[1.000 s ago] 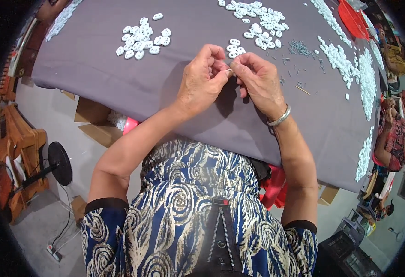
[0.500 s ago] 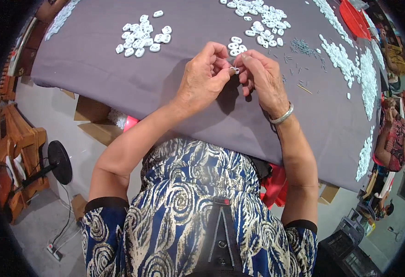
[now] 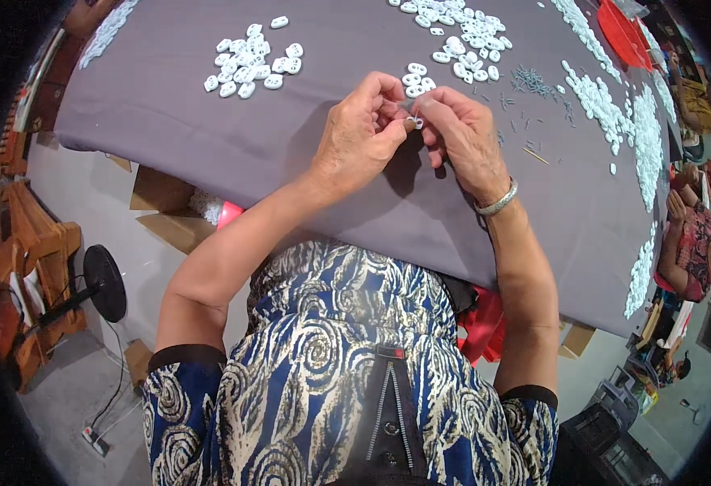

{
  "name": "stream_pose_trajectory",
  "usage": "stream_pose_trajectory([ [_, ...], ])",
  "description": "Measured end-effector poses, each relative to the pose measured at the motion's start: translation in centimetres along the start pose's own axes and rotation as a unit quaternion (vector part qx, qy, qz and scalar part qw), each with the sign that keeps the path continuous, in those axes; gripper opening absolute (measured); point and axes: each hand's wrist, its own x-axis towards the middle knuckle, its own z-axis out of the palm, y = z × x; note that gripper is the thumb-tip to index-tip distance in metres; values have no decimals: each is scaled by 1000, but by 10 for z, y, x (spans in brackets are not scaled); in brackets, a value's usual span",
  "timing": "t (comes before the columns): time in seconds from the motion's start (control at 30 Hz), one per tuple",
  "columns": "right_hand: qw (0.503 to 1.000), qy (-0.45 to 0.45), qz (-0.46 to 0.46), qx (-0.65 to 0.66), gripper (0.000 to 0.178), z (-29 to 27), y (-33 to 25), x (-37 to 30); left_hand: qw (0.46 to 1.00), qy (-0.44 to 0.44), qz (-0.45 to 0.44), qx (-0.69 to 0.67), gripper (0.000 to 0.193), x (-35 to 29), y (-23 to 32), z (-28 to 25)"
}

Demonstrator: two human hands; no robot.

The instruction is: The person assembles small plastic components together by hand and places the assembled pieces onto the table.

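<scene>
Small white piece (image 3: 418, 123), a dark opening showing in it, a little above and right of the frame's centre, raised over the grey-covered tabletop (image 3: 347, 40); my left hand (image 3: 351, 142) has it pinched at the tips of thumb and forefinger, so that grip is grasping it; my right hand (image 3: 462, 134) meets it from the other side, thumb and forefinger drawn close together just beside the piece; I cannot tell whether this second grip holds anything, the detail being too small; a pale bracelet (image 3: 499, 199) circles my right wrist.

Loose white pieces (image 3: 247, 74) lie clustered in the upper left of the frame; more white ovals (image 3: 478, 32) spread across the upper centre and right; small dark pins (image 3: 529, 81) lie scattered right of my hands, a thin yellowish stick (image 3: 536, 156) below them; a larger white heap (image 3: 645, 146) runs down the right side; a red object (image 3: 621, 36) lies in the upper right.
</scene>
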Motion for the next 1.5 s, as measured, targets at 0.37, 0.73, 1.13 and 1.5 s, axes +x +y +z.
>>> stream_pose_trajectory([
  [0.37, 996, 27, -57, -60, 16, 2, 8, 2, 1000, -3, 0, 7, 28, 0, -2, -1],
  [0.73, 980, 90, -138, -108, 12, 12, 20, 3, 998, 64, 21, -9, 21, -2, -4, 4],
  [1.13, 990, 103, -88, -32, 12, 20, 16, -2, 999, 48, 7, -4, 23, -1, -5, 2],
  [1.5, 995, 85, -51, -1, 19, 16, 9, -4, 999, 37, 21, -6, 21, 1, -2, 0],
])
